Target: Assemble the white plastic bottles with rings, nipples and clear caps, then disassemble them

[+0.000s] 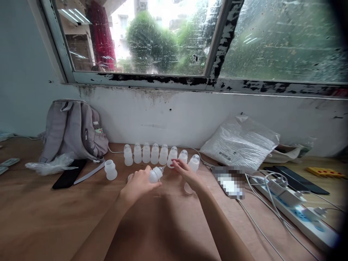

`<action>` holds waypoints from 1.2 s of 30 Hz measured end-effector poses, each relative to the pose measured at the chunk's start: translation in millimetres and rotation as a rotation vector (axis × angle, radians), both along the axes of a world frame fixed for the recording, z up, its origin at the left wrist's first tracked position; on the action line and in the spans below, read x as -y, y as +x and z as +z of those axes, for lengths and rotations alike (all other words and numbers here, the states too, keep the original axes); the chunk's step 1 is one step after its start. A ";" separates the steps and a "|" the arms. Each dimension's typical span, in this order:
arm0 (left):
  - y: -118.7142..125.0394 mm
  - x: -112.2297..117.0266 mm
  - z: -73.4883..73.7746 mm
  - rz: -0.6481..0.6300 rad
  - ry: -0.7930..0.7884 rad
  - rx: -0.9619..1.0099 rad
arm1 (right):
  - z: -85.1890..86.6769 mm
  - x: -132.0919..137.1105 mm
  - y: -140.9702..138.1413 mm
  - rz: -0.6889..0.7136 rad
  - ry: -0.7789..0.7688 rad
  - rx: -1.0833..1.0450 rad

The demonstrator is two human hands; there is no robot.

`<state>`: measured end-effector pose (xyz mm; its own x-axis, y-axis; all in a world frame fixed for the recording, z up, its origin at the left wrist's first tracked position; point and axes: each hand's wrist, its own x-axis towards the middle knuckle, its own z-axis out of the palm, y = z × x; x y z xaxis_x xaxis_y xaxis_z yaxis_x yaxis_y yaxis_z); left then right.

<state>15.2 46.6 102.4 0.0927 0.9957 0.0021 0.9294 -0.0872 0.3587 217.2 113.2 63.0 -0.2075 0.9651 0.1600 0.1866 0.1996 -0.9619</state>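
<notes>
My left hand [140, 185] is wrapped round a small white baby bottle [154, 175], tilted on its side with its nipple end toward the right. Just to the right of that nipple, my right hand [185, 172] has its fingers apart and appears to hold nothing. A clear dome-shaped cap [188, 188] lies partly hidden beside my right wrist. Behind both hands stands a row of several capped baby bottles [146, 154], the right ones partly covered by my fingers. An open-necked white bottle [111, 171] stands alone to the left.
At the back left, a grey backpack [70, 130] leans on the wall near a crumpled plastic bag [53, 165] and a black phone [70, 174]. To the right are a silvery mailing bag [239, 143], a blurred-out phone [228, 183], white cables and a power strip [296, 210].
</notes>
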 end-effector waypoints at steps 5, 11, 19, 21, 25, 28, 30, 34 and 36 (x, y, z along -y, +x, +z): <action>12.5 -1.3 -0.3 0.065 0.090 0.125 | 12.6 25.8 -48.7 0.073 -0.202 -0.474; 28.9 16.3 4.4 -0.156 -0.034 0.535 | 27.9 56.4 -66.2 0.059 -0.240 -0.505; 31.6 43.1 37.4 -0.366 -0.115 0.927 | 68.4 87.8 -51.3 0.198 -0.054 -0.483; 29.8 46.1 39.1 -0.455 -0.241 1.066 | 72.7 92.2 -47.6 0.307 -0.025 -0.472; 22.7 50.8 31.4 -0.592 -0.806 1.379 | 71.9 86.3 -39.6 0.554 -0.003 -0.460; 17.5 50.8 27.3 -0.590 -0.953 1.566 | 64.5 69.6 -33.9 0.589 -0.027 -0.453; 15.6 47.0 28.6 -0.610 -0.913 1.549 | 59.3 58.6 -30.3 0.514 -0.045 -0.476; 15.8 36.7 35.9 -0.500 -0.644 1.205 | 56.0 50.7 -24.5 0.391 -0.035 -0.604; 16.6 34.6 38.8 -0.417 -0.470 1.034 | 58.6 53.1 -22.6 0.343 -0.002 -0.622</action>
